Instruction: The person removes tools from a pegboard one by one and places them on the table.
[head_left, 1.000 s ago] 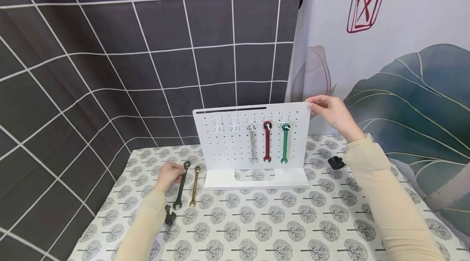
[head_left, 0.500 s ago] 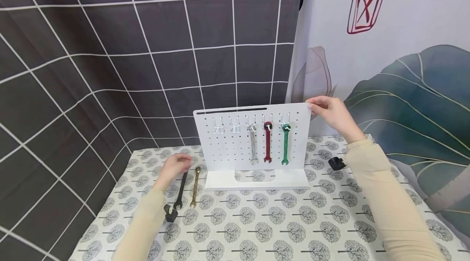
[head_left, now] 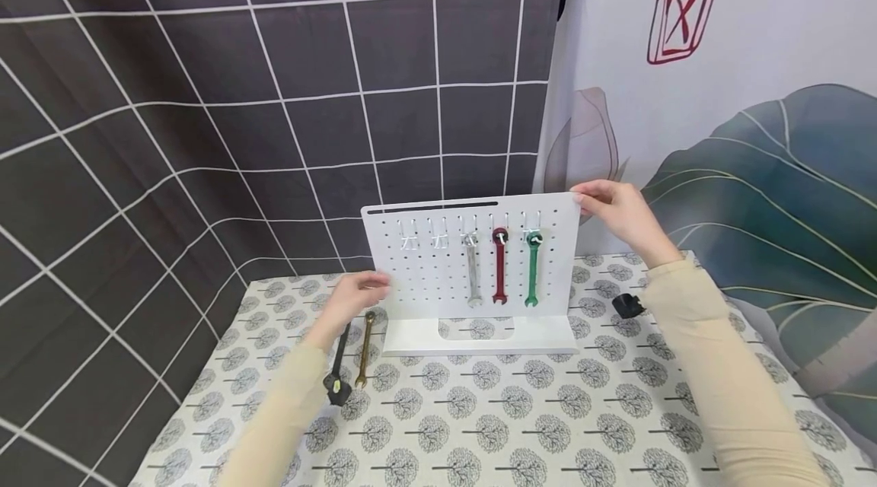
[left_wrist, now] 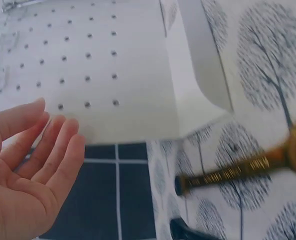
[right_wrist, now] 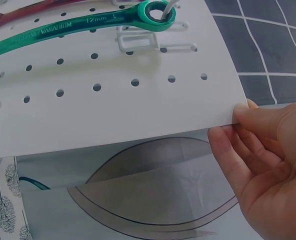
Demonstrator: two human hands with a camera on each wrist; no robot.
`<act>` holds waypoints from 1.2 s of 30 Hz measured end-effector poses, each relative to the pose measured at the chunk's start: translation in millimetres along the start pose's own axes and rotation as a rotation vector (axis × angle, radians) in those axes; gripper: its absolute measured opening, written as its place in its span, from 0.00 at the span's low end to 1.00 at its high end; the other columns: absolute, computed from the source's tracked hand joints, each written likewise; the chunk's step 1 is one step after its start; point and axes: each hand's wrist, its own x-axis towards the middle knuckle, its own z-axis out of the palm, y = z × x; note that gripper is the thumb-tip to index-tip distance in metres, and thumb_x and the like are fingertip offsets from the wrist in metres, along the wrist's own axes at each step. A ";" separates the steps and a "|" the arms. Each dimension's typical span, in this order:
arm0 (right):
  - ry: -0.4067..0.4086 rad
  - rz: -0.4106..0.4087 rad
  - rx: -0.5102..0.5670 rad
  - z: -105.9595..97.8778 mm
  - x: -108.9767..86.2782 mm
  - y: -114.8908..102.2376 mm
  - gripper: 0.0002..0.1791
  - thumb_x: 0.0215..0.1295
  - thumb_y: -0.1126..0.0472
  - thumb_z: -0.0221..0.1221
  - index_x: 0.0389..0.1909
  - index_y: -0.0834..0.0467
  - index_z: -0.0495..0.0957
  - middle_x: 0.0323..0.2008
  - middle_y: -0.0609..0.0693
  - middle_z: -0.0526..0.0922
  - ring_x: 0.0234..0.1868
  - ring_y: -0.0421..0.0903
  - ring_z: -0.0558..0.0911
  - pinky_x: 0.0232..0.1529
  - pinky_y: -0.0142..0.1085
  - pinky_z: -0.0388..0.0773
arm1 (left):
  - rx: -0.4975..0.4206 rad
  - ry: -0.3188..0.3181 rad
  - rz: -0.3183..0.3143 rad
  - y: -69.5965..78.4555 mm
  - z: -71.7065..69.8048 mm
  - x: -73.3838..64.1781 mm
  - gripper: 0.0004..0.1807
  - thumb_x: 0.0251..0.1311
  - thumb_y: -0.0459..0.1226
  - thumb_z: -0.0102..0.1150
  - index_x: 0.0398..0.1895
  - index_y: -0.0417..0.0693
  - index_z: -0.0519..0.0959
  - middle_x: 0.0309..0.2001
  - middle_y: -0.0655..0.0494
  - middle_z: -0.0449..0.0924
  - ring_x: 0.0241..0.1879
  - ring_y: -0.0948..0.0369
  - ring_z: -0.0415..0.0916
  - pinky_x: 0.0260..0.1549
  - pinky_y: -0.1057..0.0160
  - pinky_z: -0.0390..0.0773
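Observation:
A white pegboard stands upright on its base. My right hand pinches its top right corner between thumb and fingers. Close to the left edge is my left hand, its fingers loosely bent with nothing in them; whether it touches the board I cannot tell. From the board's hooks hang a silver wrench, a red wrench and a green wrench. A gold wrench and a black wrench lie on the cloth at the left, the black one partly hidden by the left arm.
Two bare wire hooks, a left one and a right one, sit on the board's left half. A tree-print cloth covers the table. Behind hangs a dark checked curtain, with a printed white curtain at the right.
My left hand has let go of the black wrench's upper end and moved right and up to the board's left edge. My right hand keeps its place at the corner.

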 end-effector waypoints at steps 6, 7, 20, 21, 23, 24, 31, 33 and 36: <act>0.004 -0.002 0.011 0.3 -0.1 -3.3 0.21 0.75 0.52 0.58 0.57 0.65 0.79 0.47 0.64 0.85 0.41 0.51 0.85 0.61 0.55 0.71 | -0.034 -0.015 0.010 14.1 10.6 7.0 0.16 0.64 0.34 0.64 0.55 0.41 0.82 0.59 0.46 0.81 0.57 0.49 0.78 0.59 0.49 0.78; 0.004 -0.002 0.011 0.4 -0.1 -3.4 0.21 0.75 0.52 0.58 0.57 0.65 0.79 0.47 0.64 0.85 0.40 0.50 0.85 0.61 0.55 0.71 | -0.040 -0.019 0.013 16.2 12.4 7.9 0.16 0.65 0.34 0.64 0.55 0.41 0.82 0.58 0.46 0.81 0.57 0.48 0.78 0.59 0.49 0.78; 0.000 0.006 -0.005 -1.5 -2.3 -3.5 0.22 0.75 0.51 0.57 0.58 0.64 0.79 0.46 0.63 0.86 0.35 0.36 0.82 0.61 0.58 0.70 | -0.070 -0.042 0.081 39.0 35.4 17.3 0.18 0.65 0.35 0.65 0.57 0.42 0.81 0.61 0.48 0.79 0.58 0.50 0.78 0.61 0.49 0.75; -0.003 0.006 -0.003 -1.6 -2.5 -3.2 0.22 0.75 0.50 0.57 0.58 0.64 0.78 0.46 0.64 0.86 0.34 0.34 0.81 0.61 0.58 0.70 | -0.074 -0.044 0.080 41.0 37.2 17.3 0.18 0.65 0.35 0.65 0.57 0.42 0.81 0.62 0.48 0.78 0.59 0.50 0.77 0.62 0.49 0.75; -0.007 0.008 0.001 -1.6 -2.5 -2.6 0.23 0.75 0.50 0.57 0.58 0.64 0.78 0.47 0.64 0.85 0.34 0.33 0.81 0.61 0.59 0.70 | -0.078 -0.045 0.077 43.6 40.9 17.8 0.18 0.65 0.34 0.64 0.57 0.42 0.81 0.65 0.47 0.75 0.60 0.49 0.76 0.62 0.50 0.75; -0.009 0.009 0.004 -1.5 -2.5 -2.3 0.23 0.75 0.50 0.57 0.59 0.65 0.78 0.47 0.64 0.85 0.34 0.32 0.81 0.62 0.59 0.70 | -0.081 -0.047 0.074 45.2 42.6 17.6 0.18 0.65 0.35 0.64 0.57 0.42 0.81 0.66 0.47 0.74 0.61 0.49 0.75 0.62 0.50 0.75; -0.001 0.012 0.008 -0.6 -0.7 1.4 0.22 0.75 0.51 0.57 0.58 0.64 0.78 0.47 0.64 0.85 0.34 0.33 0.81 0.61 0.57 0.71 | -0.100 -0.061 0.080 48.5 52.6 20.5 0.17 0.65 0.35 0.65 0.57 0.44 0.82 0.62 0.49 0.78 0.58 0.51 0.77 0.62 0.47 0.74; -0.001 0.008 0.006 -0.3 -0.2 1.8 0.22 0.75 0.51 0.57 0.58 0.64 0.78 0.47 0.64 0.85 0.34 0.33 0.81 0.61 0.58 0.71 | -0.104 -0.069 0.087 48.6 55.1 21.9 0.17 0.65 0.36 0.65 0.57 0.44 0.82 0.59 0.50 0.80 0.57 0.52 0.78 0.62 0.47 0.74; -0.004 0.006 0.003 -0.3 0.0 1.1 0.22 0.75 0.51 0.57 0.58 0.64 0.78 0.47 0.64 0.85 0.34 0.34 0.81 0.62 0.58 0.70 | -0.120 -0.076 0.096 49.2 58.8 23.6 0.17 0.65 0.37 0.65 0.57 0.45 0.82 0.59 0.51 0.81 0.57 0.53 0.79 0.62 0.49 0.75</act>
